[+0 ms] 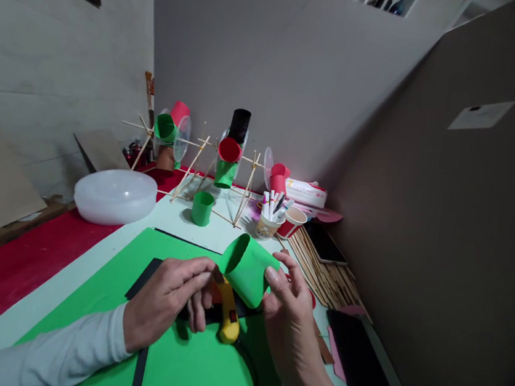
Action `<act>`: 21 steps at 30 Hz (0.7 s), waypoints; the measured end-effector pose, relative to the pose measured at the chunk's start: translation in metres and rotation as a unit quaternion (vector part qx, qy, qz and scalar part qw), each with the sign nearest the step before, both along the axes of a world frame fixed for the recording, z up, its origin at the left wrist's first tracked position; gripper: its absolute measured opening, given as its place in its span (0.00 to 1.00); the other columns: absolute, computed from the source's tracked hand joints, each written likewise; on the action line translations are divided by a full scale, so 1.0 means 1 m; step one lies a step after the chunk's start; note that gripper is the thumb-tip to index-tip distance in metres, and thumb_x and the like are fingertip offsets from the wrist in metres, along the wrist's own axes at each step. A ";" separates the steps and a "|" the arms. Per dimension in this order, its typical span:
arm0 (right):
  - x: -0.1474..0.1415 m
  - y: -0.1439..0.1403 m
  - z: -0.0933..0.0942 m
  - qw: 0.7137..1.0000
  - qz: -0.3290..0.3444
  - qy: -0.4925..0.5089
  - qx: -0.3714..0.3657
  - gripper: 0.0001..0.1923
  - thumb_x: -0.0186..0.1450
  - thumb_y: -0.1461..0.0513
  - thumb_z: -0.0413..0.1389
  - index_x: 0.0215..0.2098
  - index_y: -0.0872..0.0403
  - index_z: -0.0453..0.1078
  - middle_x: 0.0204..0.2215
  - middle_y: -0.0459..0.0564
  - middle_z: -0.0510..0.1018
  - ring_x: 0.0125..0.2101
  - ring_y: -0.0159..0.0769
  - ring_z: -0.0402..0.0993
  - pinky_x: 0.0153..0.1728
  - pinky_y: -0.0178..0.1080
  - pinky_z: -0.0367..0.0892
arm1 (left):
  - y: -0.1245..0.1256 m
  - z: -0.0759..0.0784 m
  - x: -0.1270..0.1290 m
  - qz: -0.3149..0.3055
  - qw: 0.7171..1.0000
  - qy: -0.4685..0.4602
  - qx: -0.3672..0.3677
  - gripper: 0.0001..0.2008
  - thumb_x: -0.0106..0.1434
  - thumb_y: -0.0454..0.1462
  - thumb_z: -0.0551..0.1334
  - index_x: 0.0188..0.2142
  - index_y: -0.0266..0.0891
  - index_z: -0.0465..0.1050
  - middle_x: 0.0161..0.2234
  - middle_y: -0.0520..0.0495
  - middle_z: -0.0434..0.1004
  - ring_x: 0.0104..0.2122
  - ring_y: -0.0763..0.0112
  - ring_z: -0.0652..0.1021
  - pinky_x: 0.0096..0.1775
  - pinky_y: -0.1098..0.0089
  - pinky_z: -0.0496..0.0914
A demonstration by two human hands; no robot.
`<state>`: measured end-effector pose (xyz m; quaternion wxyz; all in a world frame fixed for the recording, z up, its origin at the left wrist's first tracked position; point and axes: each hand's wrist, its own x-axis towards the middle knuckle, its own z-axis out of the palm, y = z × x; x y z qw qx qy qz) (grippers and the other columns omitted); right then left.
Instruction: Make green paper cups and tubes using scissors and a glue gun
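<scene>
A green paper tube (247,269) is held up on its side over the table, its open end facing left. My right hand (289,313) grips it from the right with thumb and fingers. My left hand (166,300) pinches the tube's lower left rim and lies over a yellow glue gun (227,315) whose black cord (250,373) runs toward me. Under both hands lies a green paper sheet (147,267) with a black strip (139,371) on it.
A wooden stick frame (204,168) carrying green, red and black paper tubes stands at the back. A loose green tube (202,208), a white plastic lid (115,195), a cup of markers (269,218), a red cup (292,222), bamboo sticks (323,268) and a phone (326,244) lie around.
</scene>
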<state>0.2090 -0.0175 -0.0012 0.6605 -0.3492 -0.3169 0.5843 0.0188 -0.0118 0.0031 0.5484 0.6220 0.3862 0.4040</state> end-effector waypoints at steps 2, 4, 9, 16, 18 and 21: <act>0.001 0.002 0.000 1.000 0.003 0.003 0.003 0.22 0.56 0.58 0.70 0.44 0.47 0.68 0.38 0.45 0.77 0.37 0.36 0.76 0.41 0.40 0.72 | 0.000 0.000 -0.001 0.023 0.999 0.024 0.005 0.13 0.69 0.46 0.55 0.36 0.38 0.67 0.20 0.55 0.72 0.12 0.76 0.73 0.15 0.78 0.63; 0.003 0.004 0.000 1.000 0.004 0.004 0.007 0.21 0.56 0.59 0.70 0.44 0.48 0.68 0.38 0.46 0.77 0.38 0.36 0.76 0.41 0.39 0.72 | 0.000 0.003 -0.002 0.044 0.997 0.049 0.026 0.14 0.70 0.46 0.54 0.40 0.38 0.68 0.18 0.60 0.66 0.10 0.80 0.65 0.14 0.79 0.57; 0.007 0.011 0.001 1.000 -0.003 0.009 0.020 0.20 0.55 0.59 0.70 0.42 0.49 0.69 0.39 0.46 0.79 0.37 0.36 0.77 0.39 0.38 0.73 | -0.002 0.012 -0.001 0.054 0.993 0.065 0.087 0.16 0.69 0.46 0.55 0.37 0.36 0.73 0.14 0.61 0.57 0.14 0.79 0.61 0.19 0.78 0.55; 0.011 0.018 -0.006 0.999 -0.008 0.012 0.031 0.19 0.54 0.60 0.70 0.41 0.49 0.70 0.37 0.45 0.80 0.35 0.36 0.78 0.36 0.36 0.73 | 0.002 0.006 -0.004 0.020 0.989 0.098 0.110 0.17 0.69 0.45 0.53 0.27 0.40 0.67 0.14 0.60 0.57 0.14 0.77 0.60 0.19 0.74 0.54; 0.010 0.018 -0.007 0.999 0.001 0.012 0.033 0.19 0.54 0.60 0.70 0.41 0.49 0.70 0.38 0.46 0.81 0.36 0.37 0.78 0.37 0.38 0.73 | 0.004 0.004 -0.004 0.025 0.985 0.106 0.132 0.18 0.68 0.45 0.54 0.24 0.40 0.65 0.17 0.58 0.57 0.18 0.76 0.62 0.22 0.73 0.56; 0.008 0.016 -0.007 0.999 0.013 0.012 0.033 0.19 0.54 0.59 0.70 0.41 0.49 0.71 0.37 0.47 0.81 0.36 0.38 0.78 0.37 0.39 0.73 | 0.005 0.005 -0.004 0.017 0.980 0.117 0.162 0.19 0.67 0.44 0.55 0.21 0.39 0.63 0.20 0.56 0.57 0.22 0.74 0.62 0.25 0.72 0.56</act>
